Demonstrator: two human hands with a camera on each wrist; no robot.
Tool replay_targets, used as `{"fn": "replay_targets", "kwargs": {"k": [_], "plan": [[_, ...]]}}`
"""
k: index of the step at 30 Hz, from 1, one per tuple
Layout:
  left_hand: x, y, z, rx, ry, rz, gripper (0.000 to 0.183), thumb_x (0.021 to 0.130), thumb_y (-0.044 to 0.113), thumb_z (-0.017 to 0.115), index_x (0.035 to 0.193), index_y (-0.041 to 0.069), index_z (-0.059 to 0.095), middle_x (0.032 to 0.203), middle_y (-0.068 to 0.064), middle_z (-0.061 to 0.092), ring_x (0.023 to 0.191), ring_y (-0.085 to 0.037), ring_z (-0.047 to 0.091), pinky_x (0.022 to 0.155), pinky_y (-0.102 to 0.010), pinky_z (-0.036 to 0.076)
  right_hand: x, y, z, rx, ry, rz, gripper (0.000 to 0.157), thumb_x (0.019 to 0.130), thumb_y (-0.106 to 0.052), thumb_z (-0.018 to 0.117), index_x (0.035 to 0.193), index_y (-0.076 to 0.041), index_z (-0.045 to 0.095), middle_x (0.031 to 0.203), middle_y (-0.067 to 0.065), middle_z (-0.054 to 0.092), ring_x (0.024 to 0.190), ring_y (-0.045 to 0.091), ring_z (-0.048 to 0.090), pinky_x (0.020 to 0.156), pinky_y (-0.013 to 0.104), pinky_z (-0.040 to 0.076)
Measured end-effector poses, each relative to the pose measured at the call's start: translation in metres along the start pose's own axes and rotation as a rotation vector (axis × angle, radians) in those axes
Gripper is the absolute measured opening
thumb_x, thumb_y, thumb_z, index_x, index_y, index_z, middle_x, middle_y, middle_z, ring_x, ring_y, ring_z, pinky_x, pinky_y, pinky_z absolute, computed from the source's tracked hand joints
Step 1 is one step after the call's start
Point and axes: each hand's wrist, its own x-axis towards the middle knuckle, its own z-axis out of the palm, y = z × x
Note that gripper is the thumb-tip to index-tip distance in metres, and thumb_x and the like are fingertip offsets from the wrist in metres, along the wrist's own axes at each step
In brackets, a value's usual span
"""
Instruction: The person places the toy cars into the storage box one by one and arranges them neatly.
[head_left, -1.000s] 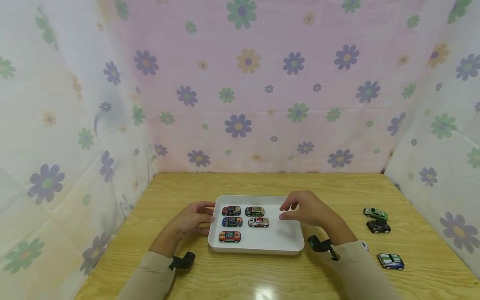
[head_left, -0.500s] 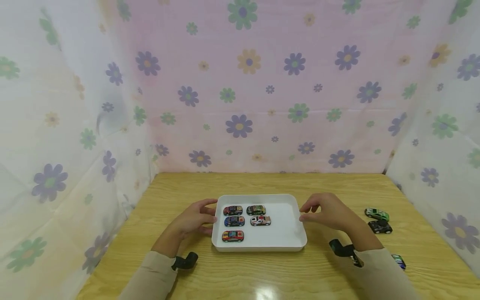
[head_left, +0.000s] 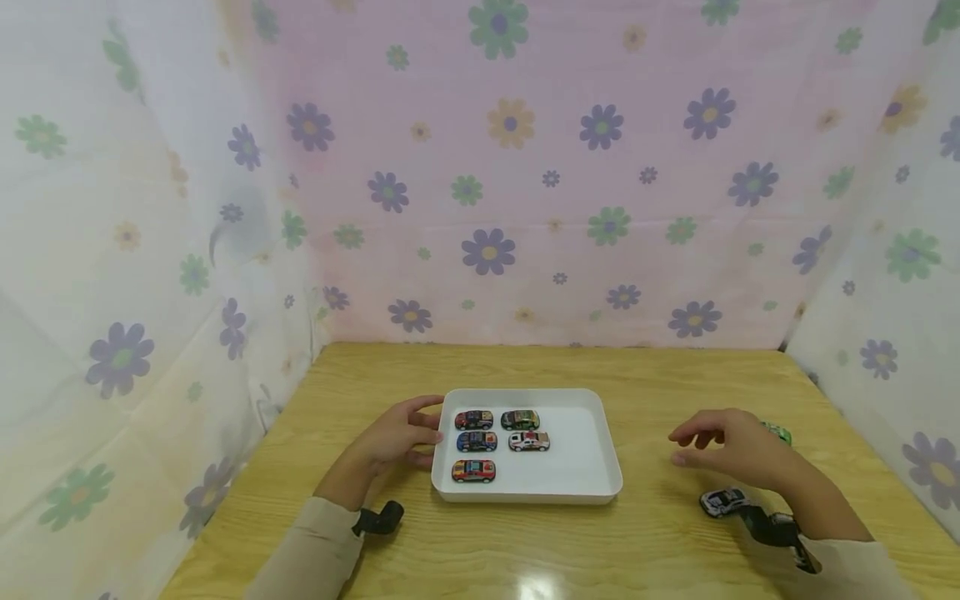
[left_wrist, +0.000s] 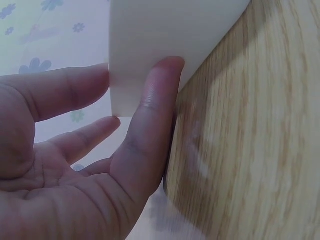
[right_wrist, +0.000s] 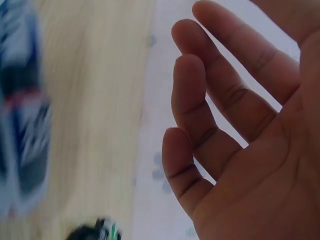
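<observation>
A white rectangular tray [head_left: 573, 467] rests on the wooden table, with several small toy cars on its left and middle parts, among them a red and yellow toy car [head_left: 473, 471] at the front and a white and red toy car [head_left: 528, 442]. My left hand [head_left: 390, 437] touches the tray's left side; in the left wrist view its thumb [left_wrist: 155, 100] lies along the white wall and the fingertips meet the edge. Right of the tray, my right hand [head_left: 738, 446] is above the table with fingers loosely bent, holding nothing. A white and dark toy car [head_left: 722, 502] lies just below it.
A green toy car [head_left: 777, 432] shows partly behind the right hand. In the right wrist view a blurred blue and white toy car [right_wrist: 22, 115] is close, and a dark one [right_wrist: 95, 231] sits lower. Flowered cloth [head_left: 555, 208] surrounds the table.
My right hand has moved right, from over the tray to above the table beside the loose cars. The left hand has stayed at the tray's left side.
</observation>
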Motion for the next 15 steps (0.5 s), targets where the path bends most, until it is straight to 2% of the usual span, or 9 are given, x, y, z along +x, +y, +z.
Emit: {"fn": "replay_targets", "kwargs": {"k": [7,11,15], "plan": [[0.002,-0.001,-0.001,-0.001,0.013,-0.005,0.071,0.095,0.001,0.069,0.158,0.017,0.042,0.14,-0.022,0.058,0.107,-0.029,0.07,0.079,-0.048,0.065,-0.024,0.022,-0.01,0.084,-0.029,0.032,0.028,0.096,-0.031,0.076,0.12,-0.017,0.075,0.114,0.005,0.074,0.088,0.003,0.065,0.071,0.027,0.054],[0.003,-0.001,0.0,-0.001,-0.001,-0.002,0.071,0.095,0.002,0.07,0.158,0.016,0.041,0.141,-0.022,0.057,0.109,-0.03,0.069,0.079,-0.048,0.065,-0.036,0.034,-0.014,0.188,-0.051,0.011,0.029,0.097,-0.018,0.074,0.124,-0.008,0.073,0.115,0.007,0.073,0.092,0.008,0.066,0.069,0.029,0.057],[0.001,-0.001,-0.001,-0.001,-0.005,-0.004,0.072,0.095,0.002,0.07,0.159,0.016,0.04,0.14,-0.023,0.057,0.11,-0.031,0.069,0.079,-0.048,0.065,-0.038,0.043,-0.013,0.277,-0.073,-0.029,0.03,0.096,-0.01,0.073,0.125,-0.001,0.07,0.112,0.006,0.072,0.092,0.011,0.067,0.067,0.03,0.058]]}}
